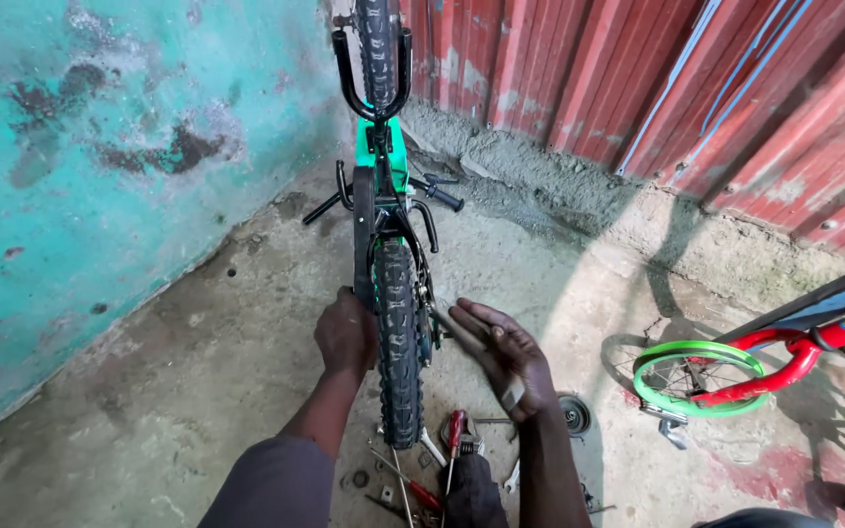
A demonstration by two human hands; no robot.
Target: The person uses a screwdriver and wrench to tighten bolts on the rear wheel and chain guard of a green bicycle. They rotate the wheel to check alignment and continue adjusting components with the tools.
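Observation:
A small green and black bicycle [380, 156] stands upside down on the concrete floor, its rear wheel [398, 342] with a knobbly black tyre closest to me. My left hand [345, 330] is closed around the frame on the left side of that wheel, near the axle. My right hand [501, 352] is at the wheel's right side with fingers stretched flat toward the chain area, and holds nothing that I can see. The front wheel [378, 49] points away toward the wall corner.
Loose tools lie on the floor under my arms: a red-handled screwdriver [454, 435], a spanner [512, 477], nuts and washers. A red child's bicycle with a green wheel [698, 376] stands at right. A turquoise wall [100, 166] is left, red corrugated sheeting [696, 88] behind.

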